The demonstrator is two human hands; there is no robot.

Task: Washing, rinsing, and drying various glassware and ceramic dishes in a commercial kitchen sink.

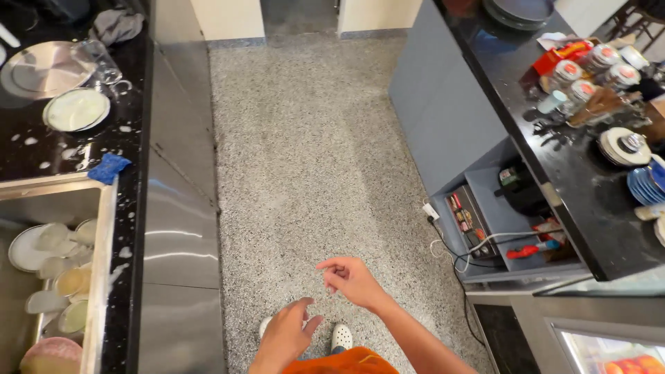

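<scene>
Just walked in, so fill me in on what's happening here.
A person stands on the speckled floor between two black counters. Both hands are empty: the left hand and right hand hang loosely in front, touching nothing. A sink to the left holds soapy dishes; a blue sponge lies on its rim.

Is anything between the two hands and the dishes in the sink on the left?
Nothing visible. The left hand and right hand are empty over open speckled floor; the sink with its dishes lies to their left.
</scene>
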